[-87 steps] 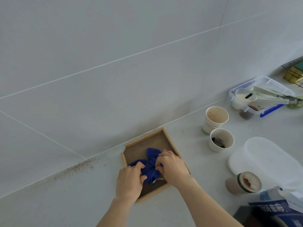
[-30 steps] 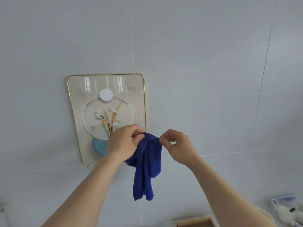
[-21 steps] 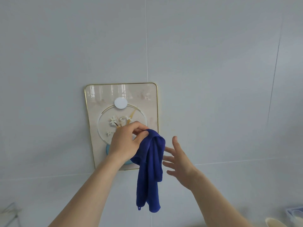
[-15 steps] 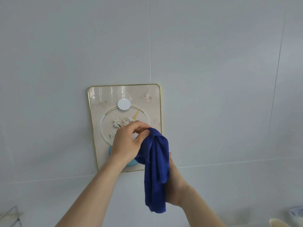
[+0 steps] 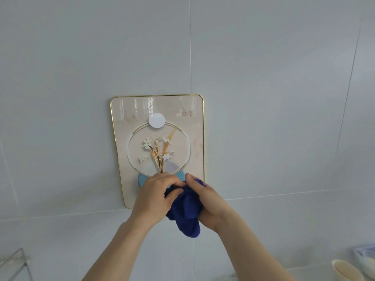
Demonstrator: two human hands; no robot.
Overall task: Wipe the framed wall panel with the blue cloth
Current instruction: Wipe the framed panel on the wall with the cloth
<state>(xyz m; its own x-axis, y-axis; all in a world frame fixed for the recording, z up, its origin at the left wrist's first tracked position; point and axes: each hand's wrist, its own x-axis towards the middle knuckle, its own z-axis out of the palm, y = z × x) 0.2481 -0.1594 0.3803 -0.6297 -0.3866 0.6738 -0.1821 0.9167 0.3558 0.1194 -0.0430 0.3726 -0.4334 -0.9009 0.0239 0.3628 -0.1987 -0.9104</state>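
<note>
risk: loose blue cloth tail may drag or slip if not bunched | glossy gold-framed rectangular wall panel [image 5: 129, 138] on far tiled wall, rounded corners | left hand [image 5: 154, 196] fingers curled gripping soft blue terry cloth [image 5: 185, 207] | right hand [image 5: 209, 201] cupping, clasping cloth, low-right before panel

Home kitchen: tiled wall [image 5: 263, 98], paper cup [image 5: 346, 270] on counter.

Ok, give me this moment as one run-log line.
phase: pre-wipe | blue cloth: bunched, held in both hands | left hand | right hand | framed wall panel: hands low in front, cloth contact unclear
</note>
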